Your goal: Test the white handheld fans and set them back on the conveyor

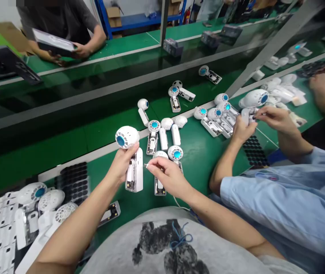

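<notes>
White fan [138, 167], roughly upright; blue-centred head [128, 137] above clear-fronted handle [138, 173]; small plug [146, 165] beside handle, apart.

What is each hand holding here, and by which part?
The left hand grips a white fan unit by its upper body, just below the round head. The right hand pinches a small plug by its back end.

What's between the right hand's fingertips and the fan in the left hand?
In the head view, a small plug, pinched by the right hand, points at the white fan that the left hand holds; its tip looks just short of the fan.
</notes>
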A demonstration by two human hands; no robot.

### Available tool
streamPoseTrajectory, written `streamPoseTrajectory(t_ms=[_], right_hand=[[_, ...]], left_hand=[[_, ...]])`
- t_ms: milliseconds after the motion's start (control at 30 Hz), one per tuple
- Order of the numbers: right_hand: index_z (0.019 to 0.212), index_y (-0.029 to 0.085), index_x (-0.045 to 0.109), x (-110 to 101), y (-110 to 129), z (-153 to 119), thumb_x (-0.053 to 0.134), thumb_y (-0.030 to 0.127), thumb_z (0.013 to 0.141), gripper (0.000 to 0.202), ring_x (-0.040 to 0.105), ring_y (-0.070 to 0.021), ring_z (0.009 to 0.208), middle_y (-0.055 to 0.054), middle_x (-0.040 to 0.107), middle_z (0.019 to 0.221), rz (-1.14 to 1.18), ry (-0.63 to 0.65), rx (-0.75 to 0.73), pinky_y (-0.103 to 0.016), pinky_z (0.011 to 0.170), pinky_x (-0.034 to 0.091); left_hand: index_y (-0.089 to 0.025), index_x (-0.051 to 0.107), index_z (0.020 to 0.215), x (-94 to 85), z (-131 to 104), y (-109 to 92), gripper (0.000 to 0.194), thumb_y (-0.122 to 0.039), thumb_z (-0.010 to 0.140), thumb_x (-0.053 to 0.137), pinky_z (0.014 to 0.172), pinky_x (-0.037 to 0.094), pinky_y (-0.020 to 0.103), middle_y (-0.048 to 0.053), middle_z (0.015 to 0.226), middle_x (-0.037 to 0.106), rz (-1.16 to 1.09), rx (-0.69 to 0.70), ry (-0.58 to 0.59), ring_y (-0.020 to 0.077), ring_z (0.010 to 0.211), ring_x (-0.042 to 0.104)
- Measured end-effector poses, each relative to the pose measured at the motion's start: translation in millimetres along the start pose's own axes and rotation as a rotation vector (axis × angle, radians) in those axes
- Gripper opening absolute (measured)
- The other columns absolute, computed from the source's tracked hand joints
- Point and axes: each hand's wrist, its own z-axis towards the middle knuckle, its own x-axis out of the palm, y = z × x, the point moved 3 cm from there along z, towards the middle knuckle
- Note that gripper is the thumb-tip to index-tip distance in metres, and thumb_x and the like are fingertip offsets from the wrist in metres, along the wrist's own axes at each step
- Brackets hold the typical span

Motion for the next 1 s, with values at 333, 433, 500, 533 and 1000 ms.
streamPoseTrajectory(t_ms=[333,433,500,533,1000], right_hand=[[0.076,0.018,0.055,1,-2,-19,0.048,0.033,0.086,0.020,0.040,-0.0094,0.055,0.004,0.046,0.062,-0.016,0.079,0.071,-0.022,0.052,0.033],[0.073,0.018,0.054,2,-1,-22,0.047,0.031,0.086,0.020,0.039,-0.0090,0.053,0.004,0.046,0.061,-0.140,0.105,0.041,-0.022,0.050,0.031],[0.071,0.018,0.053,3,-4,-24,0.048,0.029,0.086,0.019,0.039,-0.0086,0.052,0.004,0.046,0.059,-0.165,0.147,0.049,-0.022,0.049,0.030],[0.070,0.018,0.053,5,-6,-24,0.048,0.029,0.085,0.020,0.038,-0.0085,0.051,0.005,0.044,0.057,-0.156,0.172,0.066,-0.021,0.049,0.029],[0.067,0.018,0.051,17,-11,-22,0.046,0.025,0.085,0.020,0.034,-0.0084,0.051,0.005,0.040,0.055,-0.145,0.204,0.085,-0.022,0.048,0.026]], left_hand=[[-0.018,0.057,0.073,15.4,-29,4,0.026,-0.038,0.065,0.071,0.058,0.042,0.025,-0.004,0.052,0.051,0.105,0.057,0.083,0.0135,0.058,0.052],[-0.017,0.057,0.073,14.7,-33,5,0.023,-0.035,0.067,0.070,0.061,0.041,0.024,-0.001,0.061,0.057,0.175,0.058,0.123,0.0146,0.067,0.055],[-0.017,0.058,0.076,14.4,-35,6,0.023,-0.032,0.066,0.071,0.061,0.041,0.024,0.000,0.068,0.060,0.236,0.056,0.155,0.0146,0.069,0.055],[-0.017,0.058,0.077,14.2,-36,6,0.023,-0.031,0.065,0.071,0.062,0.041,0.024,0.000,0.069,0.061,0.257,0.054,0.165,0.0148,0.070,0.056],[-0.017,0.057,0.073,10.8,-42,25,0.022,-0.033,0.067,0.070,0.061,0.043,0.024,-0.002,0.061,0.056,0.104,-0.089,0.181,0.0116,0.059,0.052]])
